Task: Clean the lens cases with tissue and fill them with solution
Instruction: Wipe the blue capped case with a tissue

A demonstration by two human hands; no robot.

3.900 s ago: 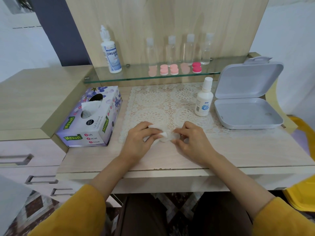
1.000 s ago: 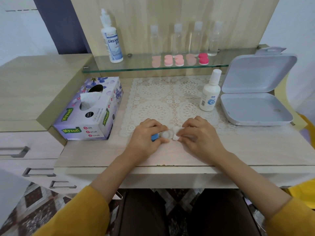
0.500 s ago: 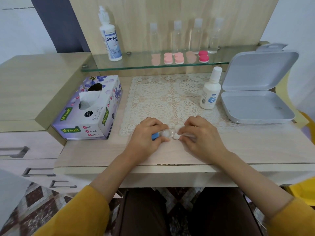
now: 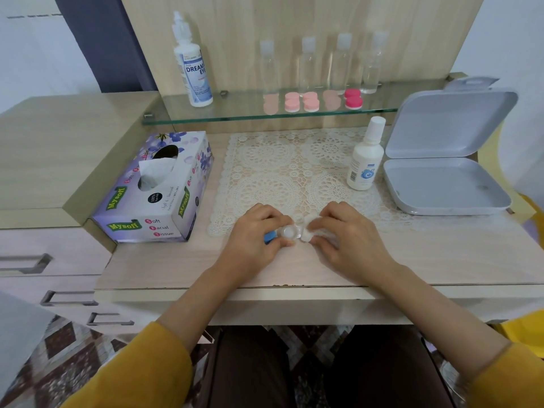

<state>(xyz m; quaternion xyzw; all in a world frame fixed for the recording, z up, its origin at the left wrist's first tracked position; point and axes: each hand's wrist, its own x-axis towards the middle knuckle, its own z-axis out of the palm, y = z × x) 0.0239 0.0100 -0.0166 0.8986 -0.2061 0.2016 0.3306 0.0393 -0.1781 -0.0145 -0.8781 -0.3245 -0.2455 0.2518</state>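
Observation:
A clear lens case (image 4: 287, 232) with a blue cap at its left end lies at the front edge of the lace mat (image 4: 297, 169). My left hand (image 4: 254, 241) grips the case from the left, fingers curled over it. My right hand (image 4: 344, 237) pinches a small white wad of tissue (image 4: 307, 235) against the case's right well. A small white solution bottle (image 4: 365, 159) stands capped on the mat to the right. The purple tissue box (image 4: 153, 187) sits at the left with a tissue sticking up.
An open grey plastic box (image 4: 444, 184) lies at the right. The glass shelf (image 4: 265, 113) behind carries a tall white solution bottle (image 4: 192, 63), several clear bottles (image 4: 307, 66) and pink lens cases (image 4: 301, 101). Drawers are at the lower left.
Since 3.9 s ago the blue-capped case has come into sight between my hands. Over the last second both hands stay in place, with only small finger movement at the case.

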